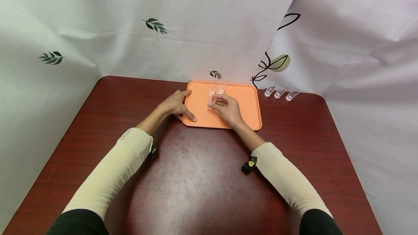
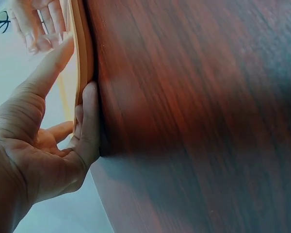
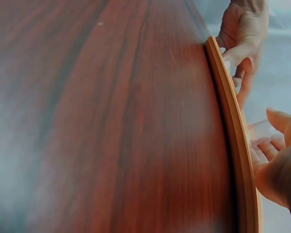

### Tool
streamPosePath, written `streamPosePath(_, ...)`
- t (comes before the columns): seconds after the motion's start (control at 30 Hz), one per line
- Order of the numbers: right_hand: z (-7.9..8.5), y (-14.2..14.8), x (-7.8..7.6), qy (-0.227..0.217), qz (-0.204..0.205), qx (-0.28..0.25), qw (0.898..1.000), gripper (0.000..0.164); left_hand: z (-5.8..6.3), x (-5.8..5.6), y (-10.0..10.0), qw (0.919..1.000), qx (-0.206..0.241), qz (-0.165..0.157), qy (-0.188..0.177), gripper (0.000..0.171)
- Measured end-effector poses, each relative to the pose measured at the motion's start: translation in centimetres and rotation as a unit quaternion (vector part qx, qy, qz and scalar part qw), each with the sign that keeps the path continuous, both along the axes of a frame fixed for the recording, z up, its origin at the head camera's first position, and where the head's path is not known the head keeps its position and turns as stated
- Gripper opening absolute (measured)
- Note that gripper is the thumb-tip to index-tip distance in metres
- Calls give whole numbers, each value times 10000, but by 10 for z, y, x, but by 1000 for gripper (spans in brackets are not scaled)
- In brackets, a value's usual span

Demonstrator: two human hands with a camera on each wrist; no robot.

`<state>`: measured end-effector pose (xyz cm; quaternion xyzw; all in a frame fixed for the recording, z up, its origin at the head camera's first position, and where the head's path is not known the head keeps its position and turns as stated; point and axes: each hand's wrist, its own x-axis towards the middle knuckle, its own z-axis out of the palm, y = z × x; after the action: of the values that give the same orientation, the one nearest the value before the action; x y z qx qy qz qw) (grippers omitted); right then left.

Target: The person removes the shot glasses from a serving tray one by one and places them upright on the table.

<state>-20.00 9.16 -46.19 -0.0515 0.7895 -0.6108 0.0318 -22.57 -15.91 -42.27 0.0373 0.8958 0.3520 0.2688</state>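
An orange tray [image 1: 249, 108] lies at the back of the table. My left hand [image 1: 177, 105] grips its left edge, the thumb over the top and other fingers along the outside and under the rim, as the left wrist view shows. Above the middle of the tray, my right hand [image 1: 228, 110] pinches a small clear plastic cup [image 1: 210, 100] between thumb and fingers. Just behind it, two more clear cups stand on the tray, a left cup [image 1: 212, 89] and a right cup [image 1: 221, 88]. Whether the held cup touches the tray, I cannot tell.
To the right of the tray, three clear cups stand in a row by the back edge: a near-tray cup [image 1: 269, 91], a middle cup [image 1: 279, 93] and an outer cup [image 1: 291, 94]. White cloth [image 1: 196, 28] with leaf prints hangs behind the dark red wooden table [image 1: 183, 177].
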Motion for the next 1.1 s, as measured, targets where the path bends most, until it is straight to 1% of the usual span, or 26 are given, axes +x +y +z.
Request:
streamPosePath(0.17,1,12,4,-25,-7,-73,10000,42,-7,1,3,9981,-385,-42,483,143)
streamPosePath(0.27,1,19,5,-69,-59,-110,9999,44,-19,-5,2,9959,-576,35,693,148)
streamPosePath(0.3,2,22,6,-83,-74,-127,9999,45,-19,-4,2,9957,-590,52,718,149)
streamPosePath(0.4,2,30,7,-113,-140,-149,9997,45,-19,-2,3,9952,-605,107,766,148)
streamPosePath(0.5,3,39,8,-109,-216,-199,9995,45,-9,6,7,9951,-599,76,785,144)
streamPosePath(0.63,5,52,8,-83,-311,-290,9991,46,-8,9,10,9945,-627,81,831,141)
streamPosePath(0.73,8,61,8,-52,-383,-309,9988,48,-9,8,12,9941,-678,90,837,139)
streamPosePath(0.9,11,75,9,-12,-585,-192,9981,47,-11,7,13,9937,-748,22,833,137)
streamPosePath(0.97,12,80,9,16,-647,-145,9978,46,-11,6,12,9934,-786,-27,830,139)
streamPosePath(1.03,12,85,8,45,-709,-190,9973,45,-15,2,11,9933,-826,-11,810,143)
streamPosePath(1.1,13,89,8,61,-772,-274,9966,45,-17,0,9,9932,-869,-43,777,148)
